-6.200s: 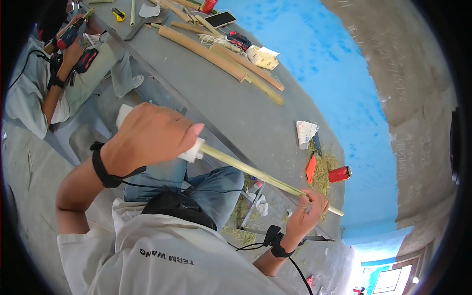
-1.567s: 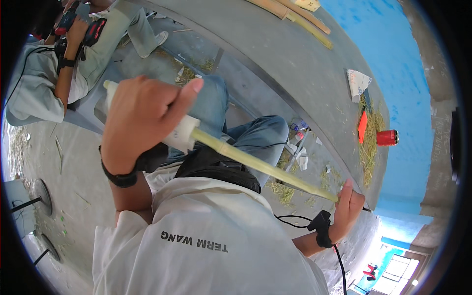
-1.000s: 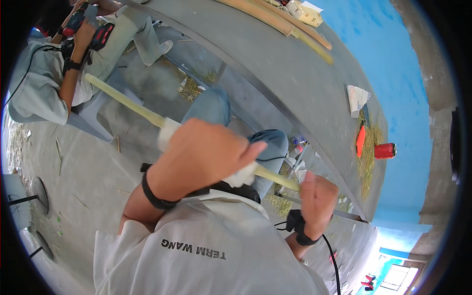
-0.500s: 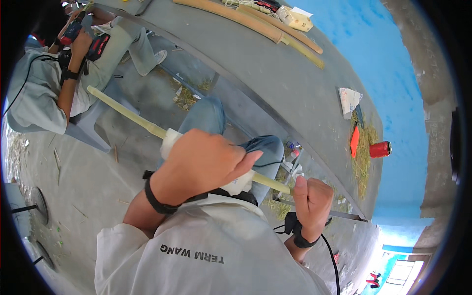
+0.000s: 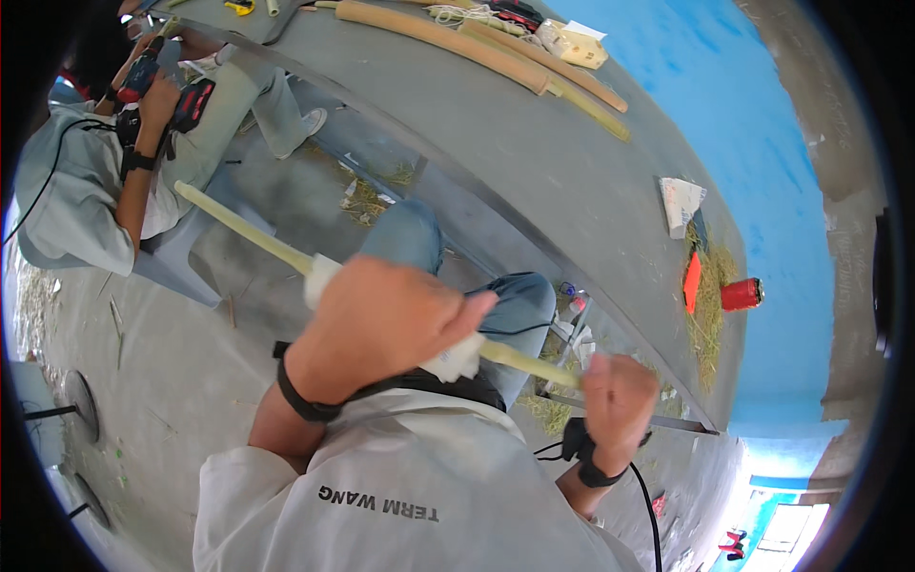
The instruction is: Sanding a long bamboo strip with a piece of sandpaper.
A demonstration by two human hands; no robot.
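Note:
A thin, pale yellow-green bamboo pole (image 5: 250, 234) lies slantwise across my lap, its far end pointing up to the left. My left hand (image 5: 386, 319) is closed round a white sheet (image 5: 456, 362) wrapped about the pole's middle; whether this is paper or cloth I cannot tell. Both ends of the sheet stick out beside the hand. My right hand (image 5: 621, 402), slightly blurred, is closed on the pole's near right end, which its fingers hide. A bare stretch of pole shows between the two hands.
A grey table (image 5: 477, 157) carries thicker bamboo lengths (image 5: 443, 43), a folded white sheet (image 5: 681, 205), straw (image 5: 707, 334) and a red can (image 5: 742, 294). At upper left a seated person (image 5: 81, 191) holds a power drill (image 5: 140, 74). Black round bases (image 5: 82, 405) stand on the floor.
My left hand and the sheet have slid a little along the pole, away from my right hand. More bare pole shows between the hands. The view has shifted slightly.

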